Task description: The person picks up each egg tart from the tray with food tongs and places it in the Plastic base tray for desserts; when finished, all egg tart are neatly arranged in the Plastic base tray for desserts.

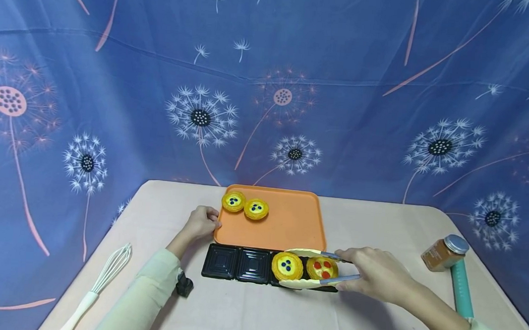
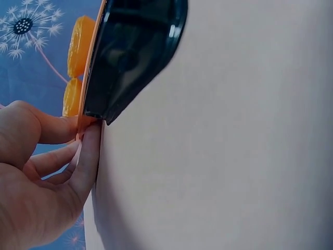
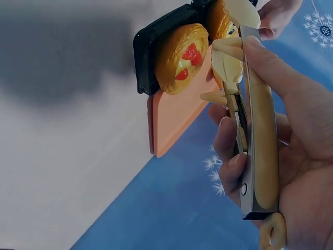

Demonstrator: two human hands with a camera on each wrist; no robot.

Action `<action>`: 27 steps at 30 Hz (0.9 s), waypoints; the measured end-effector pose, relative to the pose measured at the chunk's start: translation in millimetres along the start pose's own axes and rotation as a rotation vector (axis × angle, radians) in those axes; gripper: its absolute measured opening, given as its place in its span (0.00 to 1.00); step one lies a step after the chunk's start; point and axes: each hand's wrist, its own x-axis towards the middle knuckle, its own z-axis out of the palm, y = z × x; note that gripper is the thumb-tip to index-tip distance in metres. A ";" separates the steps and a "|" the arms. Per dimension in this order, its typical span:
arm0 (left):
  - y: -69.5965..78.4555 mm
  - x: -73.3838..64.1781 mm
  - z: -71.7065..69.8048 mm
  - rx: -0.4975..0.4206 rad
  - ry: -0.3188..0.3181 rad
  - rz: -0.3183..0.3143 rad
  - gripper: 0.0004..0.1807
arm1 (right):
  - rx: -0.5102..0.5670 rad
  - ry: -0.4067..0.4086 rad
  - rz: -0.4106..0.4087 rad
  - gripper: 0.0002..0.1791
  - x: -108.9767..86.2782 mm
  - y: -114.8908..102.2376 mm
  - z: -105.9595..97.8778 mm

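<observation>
Cream-and-metal tongs (image 3: 263, 135), gripped in the right hand (image 1: 378, 274), fingers (image 3: 223, 138) curled round them, straddled a round yellow blue-dotted tart (image 1: 287, 266) in the glossy black four-compartment tray (image 1: 253, 265); contact unclear. Left hand (image 1: 201, 221) pinched the orange rectangular tray (image 1: 288, 224) by its left edge.

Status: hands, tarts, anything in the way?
Left hand pinching orange tray by its edge. Right hand gripping tongs, spread over blue-dotted tart and red-dotted tart in black tray; contact unclear. Whisk, jar off to the sides.
</observation>
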 end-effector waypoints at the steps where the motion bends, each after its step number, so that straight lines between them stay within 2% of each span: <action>1: 0.1 0.3 -0.1 -0.004 0.000 -0.004 0.14 | 0.002 0.000 0.000 0.34 0.0 -0.1 0.3; 10: 0.1 1.0 -1.2 -0.028 0.001 -0.007 0.14 | 0.014 -0.006 0.042 0.36 0.5 0.6 0.3; 15: 1.4 1.2 -1.4 -0.036 -0.010 -0.007 0.15 | 0.031 -0.014 0.093 0.45 1.1 -1.2 -0.3; 24: -1.0 1.3 -0.5 -0.036 -0.020 -0.012 0.14 | 0.072 0.049 0.164 0.50 3.4 0.5 -9.4; 27: -1.9 1.0 -0.4 -0.036 -0.017 -0.001 0.14 | 0.076 0.082 0.165 0.51 5.9 2.5 -11.6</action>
